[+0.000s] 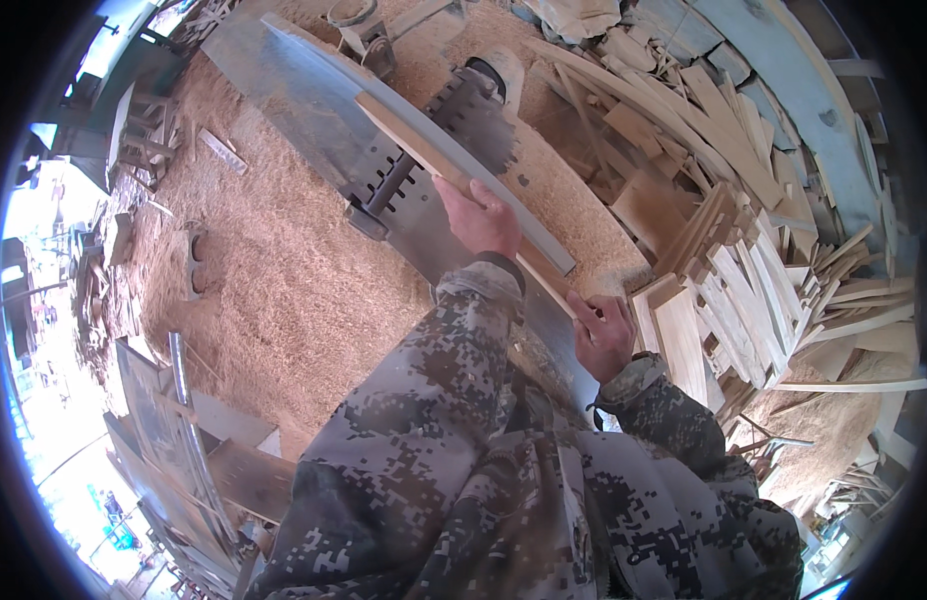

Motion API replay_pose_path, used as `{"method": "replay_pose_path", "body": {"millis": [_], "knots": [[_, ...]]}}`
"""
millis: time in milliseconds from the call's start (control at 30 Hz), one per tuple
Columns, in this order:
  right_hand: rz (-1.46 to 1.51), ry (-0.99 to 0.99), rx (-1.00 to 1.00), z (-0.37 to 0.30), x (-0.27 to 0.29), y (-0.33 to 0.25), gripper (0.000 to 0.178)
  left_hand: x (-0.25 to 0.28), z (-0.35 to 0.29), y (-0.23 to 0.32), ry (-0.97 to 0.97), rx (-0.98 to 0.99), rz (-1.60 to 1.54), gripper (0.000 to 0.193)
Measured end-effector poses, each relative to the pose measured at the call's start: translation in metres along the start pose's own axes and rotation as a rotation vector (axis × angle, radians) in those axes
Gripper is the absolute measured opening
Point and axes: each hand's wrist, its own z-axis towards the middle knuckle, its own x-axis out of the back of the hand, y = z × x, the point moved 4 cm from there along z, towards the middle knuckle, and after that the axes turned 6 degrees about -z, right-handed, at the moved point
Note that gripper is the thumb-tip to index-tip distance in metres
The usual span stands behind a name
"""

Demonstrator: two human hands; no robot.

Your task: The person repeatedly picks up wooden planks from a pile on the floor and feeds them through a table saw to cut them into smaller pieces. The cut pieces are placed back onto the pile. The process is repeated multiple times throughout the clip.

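A long, narrow wooden board (407,135) lies on the metal bed (309,125) of a jointer, along the straight grey fence (532,230). Its far part crosses the dark toothed slot (389,185) of the cutter area. My left hand (481,218) grips the board near its middle, just on my side of that slot, with thumb and fingers against it. Closer to my body, my right hand (604,335) is closed around the board's near end. Under both hands, parts of the board are hidden.
Sawdust (274,310) covers the floor to the left and lies behind the fence. Stacked wooden strips (749,300) stand close to my right hand, with scrap wood (674,130) piled beyond. A metal pipe (189,410) and boards (249,475) are at the lower left.
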Motion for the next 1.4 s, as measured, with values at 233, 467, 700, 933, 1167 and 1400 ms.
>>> {"method": "replay_pose_path", "body": {"millis": [233,467,700,933,1167,1400], "knots": [[-0.002,-0.001,0.022,0.013,-0.006,-0.006,0.054,0.001,0.016,0.002,-0.035,0.024,-0.012,0.066],[-0.023,0.026,0.052,0.024,-0.010,-0.011,0.054,-0.001,0.027,-0.001,-0.008,-0.011,-0.001,0.064],[-0.032,0.059,0.062,0.040,-0.013,-0.019,0.052,-0.001,0.044,0.002,0.020,-0.078,0.038,0.065],[-0.014,0.076,0.031,0.048,-0.018,-0.022,0.048,-0.003,0.059,-0.002,-0.035,-0.010,-0.081,0.065],[0.001,0.097,0.011,0.062,-0.024,-0.026,0.045,-0.002,0.075,0.003,-0.057,0.020,0.009,0.067],[-0.038,0.072,0.057,0.078,-0.027,-0.032,0.048,-0.001,0.094,0.010,-0.089,0.027,0.002,0.067]]}}
